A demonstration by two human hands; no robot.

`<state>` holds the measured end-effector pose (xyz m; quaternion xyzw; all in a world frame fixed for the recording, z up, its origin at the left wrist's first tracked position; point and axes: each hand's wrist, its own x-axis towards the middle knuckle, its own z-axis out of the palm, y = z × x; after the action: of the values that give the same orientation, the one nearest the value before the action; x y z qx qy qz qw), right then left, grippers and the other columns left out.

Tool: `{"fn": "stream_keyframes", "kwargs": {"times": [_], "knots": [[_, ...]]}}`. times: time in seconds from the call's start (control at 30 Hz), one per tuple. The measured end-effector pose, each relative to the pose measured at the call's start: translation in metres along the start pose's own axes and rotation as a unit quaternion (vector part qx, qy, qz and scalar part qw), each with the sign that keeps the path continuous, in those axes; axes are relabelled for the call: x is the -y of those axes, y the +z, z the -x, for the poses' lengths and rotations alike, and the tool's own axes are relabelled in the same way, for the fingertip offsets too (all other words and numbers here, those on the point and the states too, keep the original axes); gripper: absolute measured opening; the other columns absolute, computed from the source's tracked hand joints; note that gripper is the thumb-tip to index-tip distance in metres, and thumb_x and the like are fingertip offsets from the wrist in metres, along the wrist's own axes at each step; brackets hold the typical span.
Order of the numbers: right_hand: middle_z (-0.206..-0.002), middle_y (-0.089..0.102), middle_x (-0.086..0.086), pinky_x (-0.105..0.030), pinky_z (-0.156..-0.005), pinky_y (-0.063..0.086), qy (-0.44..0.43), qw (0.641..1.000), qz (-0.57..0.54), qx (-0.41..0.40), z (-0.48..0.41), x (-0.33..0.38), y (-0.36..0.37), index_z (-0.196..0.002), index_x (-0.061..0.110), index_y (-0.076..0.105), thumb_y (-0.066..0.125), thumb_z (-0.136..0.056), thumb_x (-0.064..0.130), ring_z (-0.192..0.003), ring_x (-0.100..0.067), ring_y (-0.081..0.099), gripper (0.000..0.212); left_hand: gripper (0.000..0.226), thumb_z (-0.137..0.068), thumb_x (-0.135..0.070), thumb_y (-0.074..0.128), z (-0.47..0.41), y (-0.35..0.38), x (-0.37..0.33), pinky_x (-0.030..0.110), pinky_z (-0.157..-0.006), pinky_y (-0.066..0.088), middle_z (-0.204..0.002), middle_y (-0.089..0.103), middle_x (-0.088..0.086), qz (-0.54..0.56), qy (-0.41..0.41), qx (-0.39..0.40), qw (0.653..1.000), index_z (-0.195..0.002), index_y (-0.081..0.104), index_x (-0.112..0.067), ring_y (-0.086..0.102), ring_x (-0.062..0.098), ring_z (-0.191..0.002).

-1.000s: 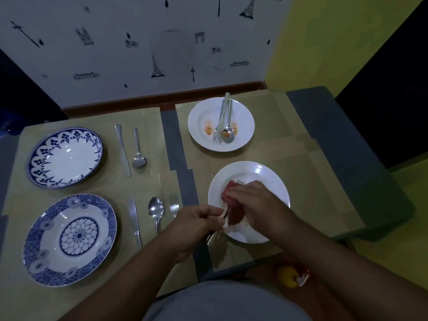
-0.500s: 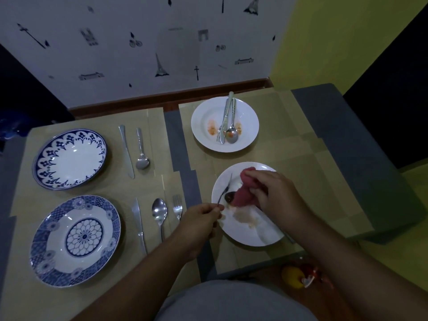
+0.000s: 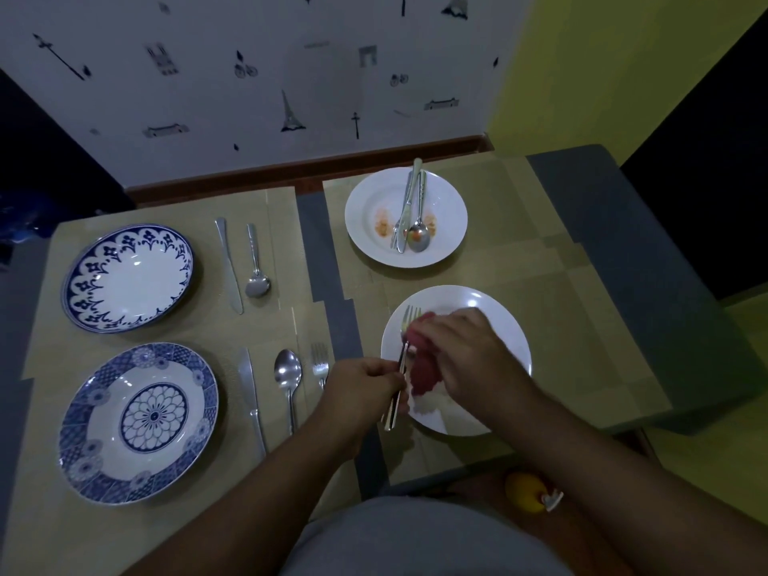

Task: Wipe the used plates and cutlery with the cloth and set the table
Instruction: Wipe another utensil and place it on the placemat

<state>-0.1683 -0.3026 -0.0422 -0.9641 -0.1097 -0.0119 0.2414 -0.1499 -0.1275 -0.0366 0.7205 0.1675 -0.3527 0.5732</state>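
Observation:
My left hand (image 3: pixel 361 386) grips the handles of a fork (image 3: pixel 409 320) and at least one more piece of cutlery over the near white plate (image 3: pixel 498 322). My right hand (image 3: pixel 465 351) presses a red cloth (image 3: pixel 424 367) against the cutlery just below the fork's tines. The far white plate (image 3: pixel 365 201) carries orange stains, a knife, a fork and a spoon (image 3: pixel 417 234). On the left lie two blue-patterned plates, the far one (image 3: pixel 124 276) and the near one (image 3: pixel 137 421), each with clean cutlery beside it.
A knife (image 3: pixel 228 264) and spoon (image 3: pixel 257 264) lie right of the far blue plate. A knife (image 3: pixel 251 392), spoon (image 3: pixel 288 376) and fork (image 3: pixel 319 361) lie right of the near one. Tan placemats (image 3: pixel 582 347) cover the table. A yellow toy (image 3: pixel 525 492) sits on the floor.
The cloth has slid along the cutlery held in my left hand, and the fork's tines now show above it. Half a second ago a spoon bowl showed beside the cloth.

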Motion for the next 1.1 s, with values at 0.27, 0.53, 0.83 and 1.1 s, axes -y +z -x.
{"fn": "stream_keyframes", "kwargs": {"times": [0.27,0.53,0.83,1.1], "knots": [[-0.127,0.064,-0.001,-0.038,-0.11,0.037,-0.104,0.993,0.014,0.057,-0.002,-0.001,0.01,-0.115,0.017,0.068,0.072,-0.08,0.005,-0.127,-0.022,0.05,0.037,0.02,-0.097,-0.007,0.061,0.006,-0.001,-0.001,0.023,-0.064,0.06,-0.084,0.075,0.011,-0.019,0.038,0.036,0.998,-0.088,0.075,-0.018,0.071,0.015,-0.068],[-0.109,0.066,-0.004,-0.039,-0.095,0.046,0.023,0.998,-0.049,-0.019,-0.027,-0.018,0.004,-0.112,0.013,0.065,0.054,-0.084,0.031,-0.105,-0.021,0.057,0.035,0.014,-0.096,-0.003,0.061,0.005,-0.004,-0.006,0.018,-0.059,0.057,-0.09,0.074,0.009,0.031,0.031,0.027,0.999,-0.098,0.073,-0.011,0.073,0.015,-0.072],[-0.104,0.063,0.006,-0.039,-0.09,0.047,-0.027,0.999,-0.005,0.041,-0.023,-0.019,0.003,-0.104,0.024,0.061,0.068,-0.082,0.023,-0.099,-0.015,0.052,0.024,0.018,-0.096,-0.003,0.062,0.004,-0.002,0.002,0.023,-0.065,0.06,-0.096,0.073,0.012,0.043,0.011,0.022,0.999,-0.11,0.072,-0.007,0.075,0.02,-0.082],[-0.1,0.07,-0.006,-0.029,-0.086,0.042,0.019,0.994,-0.052,-0.091,-0.035,-0.016,-0.022,-0.104,0.006,0.07,0.054,-0.081,-0.001,-0.094,-0.014,0.05,0.029,0.015,-0.098,-0.015,0.06,0.003,-0.006,0.002,0.02,-0.056,0.049,-0.083,0.069,0.005,0.041,0.006,0.012,0.999,-0.102,0.075,-0.012,0.057,0.012,-0.067]]}}
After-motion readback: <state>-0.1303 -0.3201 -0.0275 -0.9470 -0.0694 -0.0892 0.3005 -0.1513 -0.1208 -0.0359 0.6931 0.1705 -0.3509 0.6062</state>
